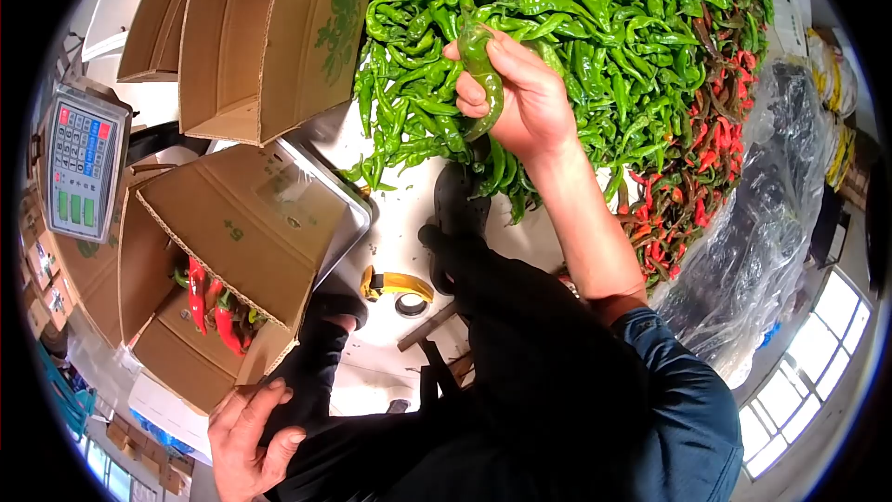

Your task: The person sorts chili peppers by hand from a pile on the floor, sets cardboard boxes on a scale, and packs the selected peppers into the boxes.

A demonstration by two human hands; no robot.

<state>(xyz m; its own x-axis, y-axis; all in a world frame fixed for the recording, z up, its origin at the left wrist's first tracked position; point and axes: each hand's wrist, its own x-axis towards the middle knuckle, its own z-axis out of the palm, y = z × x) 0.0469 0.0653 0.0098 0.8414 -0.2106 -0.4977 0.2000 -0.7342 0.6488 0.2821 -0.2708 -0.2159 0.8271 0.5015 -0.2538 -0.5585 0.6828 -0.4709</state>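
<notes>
My right hand [520, 93] is closed around a long, curved green chili pepper [480, 70], raised over the edge of a big heap of green peppers [595, 28]. The fingers wrap its middle, and both ends stick out. At the lower left, my left hand [249, 437] has its thumb and fingers apart and holds nothing. It is close to the near edge of an open cardboard box [186, 353]. Inside that box lie several red peppers [223, 321] and a few green ones, partly hidden by a raised flap [246, 223].
Another open cardboard box [228, 46] stands behind, beside a digital scale display [85, 163]. Red and dark peppers [688, 195] lie along the heap's right side, bordered by clear plastic sheeting [753, 232]. A yellow tape roll [400, 286] lies on the floor near my feet.
</notes>
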